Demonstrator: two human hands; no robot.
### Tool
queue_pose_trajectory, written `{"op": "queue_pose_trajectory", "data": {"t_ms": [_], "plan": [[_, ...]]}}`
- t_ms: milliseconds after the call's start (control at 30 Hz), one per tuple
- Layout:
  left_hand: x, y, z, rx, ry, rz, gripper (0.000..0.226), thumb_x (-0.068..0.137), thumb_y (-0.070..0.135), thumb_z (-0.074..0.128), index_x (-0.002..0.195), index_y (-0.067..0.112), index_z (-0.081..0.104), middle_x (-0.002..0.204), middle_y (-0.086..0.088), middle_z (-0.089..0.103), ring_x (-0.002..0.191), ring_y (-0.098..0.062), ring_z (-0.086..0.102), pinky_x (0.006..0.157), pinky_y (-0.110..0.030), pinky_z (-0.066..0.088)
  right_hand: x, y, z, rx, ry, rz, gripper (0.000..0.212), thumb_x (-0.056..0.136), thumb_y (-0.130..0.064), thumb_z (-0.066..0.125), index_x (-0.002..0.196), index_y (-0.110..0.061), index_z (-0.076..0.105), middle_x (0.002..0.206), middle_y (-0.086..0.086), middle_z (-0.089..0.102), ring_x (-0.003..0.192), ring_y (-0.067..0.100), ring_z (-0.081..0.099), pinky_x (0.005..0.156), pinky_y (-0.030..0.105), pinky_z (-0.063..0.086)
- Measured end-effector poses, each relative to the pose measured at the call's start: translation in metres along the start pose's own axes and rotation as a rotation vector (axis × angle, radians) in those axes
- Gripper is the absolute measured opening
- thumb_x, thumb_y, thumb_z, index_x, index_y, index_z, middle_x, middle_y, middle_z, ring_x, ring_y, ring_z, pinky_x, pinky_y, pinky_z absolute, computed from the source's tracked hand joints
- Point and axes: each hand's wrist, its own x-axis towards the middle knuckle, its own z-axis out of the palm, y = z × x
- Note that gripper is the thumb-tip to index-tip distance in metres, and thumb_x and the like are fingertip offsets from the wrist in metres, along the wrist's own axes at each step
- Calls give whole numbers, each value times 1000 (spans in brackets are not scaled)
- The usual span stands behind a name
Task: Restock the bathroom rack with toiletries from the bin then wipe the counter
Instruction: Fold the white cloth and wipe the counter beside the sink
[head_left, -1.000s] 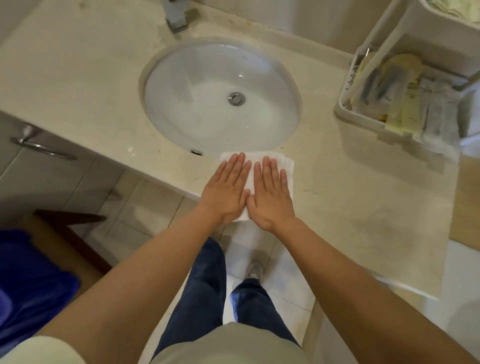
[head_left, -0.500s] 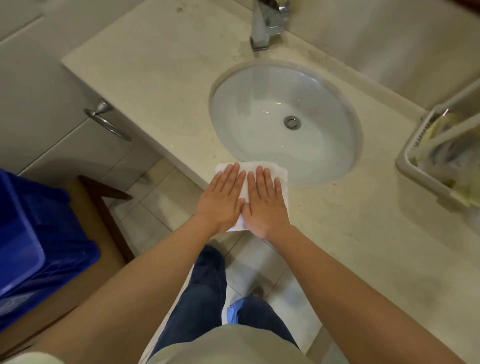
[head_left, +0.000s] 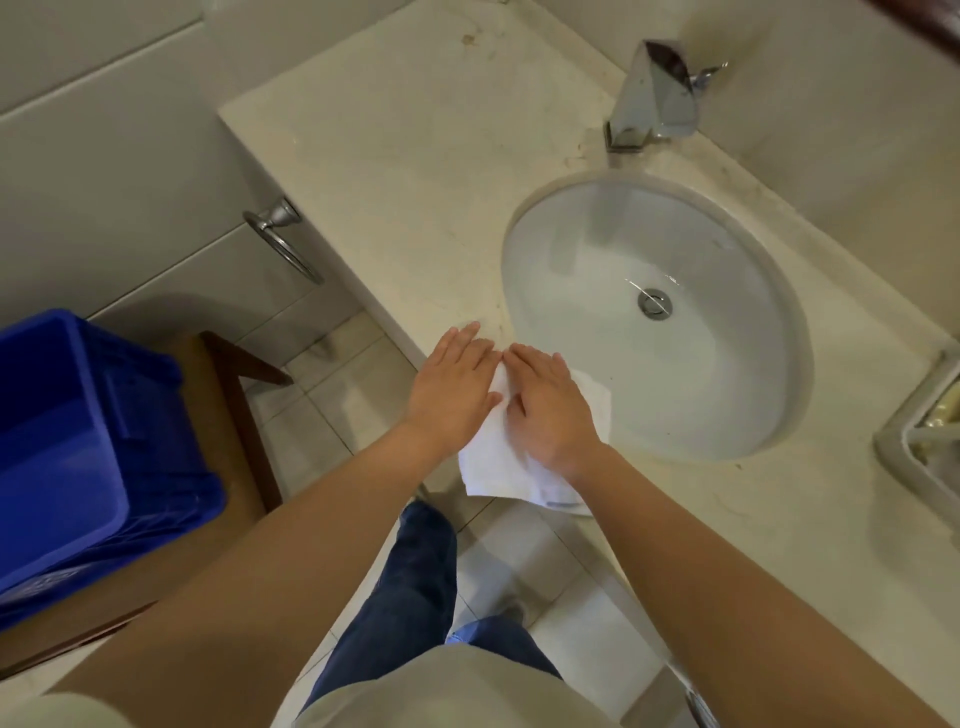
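Change: within the last second the cloth (head_left: 493, 462) has been slid to the left along the front strip of the tabletop (head_left: 415, 182). Before, it was pressed in front of the middle of the basin (head_left: 571, 249); now it is found at the basin's lower-left rim, in the centre of the frame.
Meaning for the task: wiping is judged to be in progress. The strip in front of the basin seems covered, while the wide bare area in the upper left of the frame is probably not yet wiped.
Restocking: judged as done, since no toiletries are seen in the visible part of the blue bin (head_left: 78, 441) at the left edge. The rack (head_left: 893, 447) at the right edge is only partly in view.
Left hand (head_left: 454, 387): laid flat on the left part of the cloth, fingers (head_left: 462, 343) straight, nothing gripped. The fingertips seem to reach past the cloth onto the bare tabletop.
Right hand (head_left: 550, 410): laid flat just beside the left one, fingers straight, pressing and not gripping.
Cloth and fingers: the cloth is held under both palms, and a white strip is seen between the hands. One corner stands out on the right towards the basin rim. The lower end hangs over the front edge, below the wrists.
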Motion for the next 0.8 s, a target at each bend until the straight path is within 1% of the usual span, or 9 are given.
{"op": "queue_pose_trajectory", "data": {"t_ms": [67, 100, 200, 300, 400, 500, 567, 733, 800], "plan": [[5, 0, -6, -40, 19, -27, 48, 93, 41, 51, 137, 22, 47, 131, 2, 52, 130, -23, 33, 112, -30, 20, 0, 0, -11, -70, 84, 8, 42, 91, -18, 48, 132, -16, 54, 131, 1, 56, 123, 25, 46, 103, 33, 31], [7, 1, -9, -46, 21, -41, 44, 92, 41, 52, 133, 25, 51, 123, 5, 54, 122, -21, 37, 104, -29, 25, -1, -1, -16, -147, 93, 24, 36, 91, -21, 48, 126, -20, 59, 122, -2, 59, 115, 24, 47, 94, 32, 33], [13, 7, -17, -44, 0, -79, 31, 91, 38, 53, 120, 30, 59, 109, 5, 55, 106, -20, 43, 86, -29, 29, 2, -2, -24, -241, 61, 124, 23, 90, -29, 48, 105, -24, 65, 104, -4, 52, 98, 21, 47, 75, 30, 35], [18, 10, -23, -74, -53, -135, 22, 90, 33, 54, 108, 28, 66, 100, 3, 54, 91, -19, 50, 71, -29, 31, 4, -4, -27, -111, 26, 264, 19, 89, -28, 50, 98, -19, 63, 102, -1, 39, 75, 23, 55, 58, 29, 42], [18, 9, -23, -169, -87, -188, 19, 90, 30, 54, 101, 26, 69, 92, 3, 52, 77, -19, 55, 62, -30, 39, -2, -3, -26, -29, 26, 324, 17, 91, -24, 49, 103, -15, 57, 107, 1, 39, 64, 26, 55, 53, 29, 40], [16, 3, -21, -294, -83, -257, 15, 89, 28, 55, 99, 23, 65, 91, 5, 52, 75, -20, 57, 57, -28, 39, -5, -6, -24, 31, 43, 303, 13, 92, -19, 49, 101, -13, 57, 107, 1, 42, 66, 26, 55, 50, 26, 29], [13, -2, -20, -311, -62, -289, 11, 90, 24, 53, 97, 23, 60, 96, 3, 52, 75, -22, 58, 59, -30, 45, 1, -11, -21, 78, 61, 280, 11, 93, -17, 49, 99, -12, 57, 105, 1, 43, 68, 26, 57, 48, 23, 26], [12, -20, -19, -356, 15, -397, 11, 90, 15, 46, 96, 22, 52, 101, 1, 49, 72, -24, 57, 56, -31, 44, 27, -29, -11, 182, 121, 223, 9, 93, -14, 48, 92, -8, 55, 104, 4, 44, 70, 25, 56, 60, 31, 45], [16, -29, -23, -374, 25, -429, 14, 90, 14, 45, 98, 21, 53, 105, 0, 49, 74, -25, 57, 60, -35, 48, 39, -35, -6, 203, 153, 199, 10, 93, -15, 47, 91, -8, 54, 103, 4, 44, 69, 25, 55, 64, 36, 49]]}}
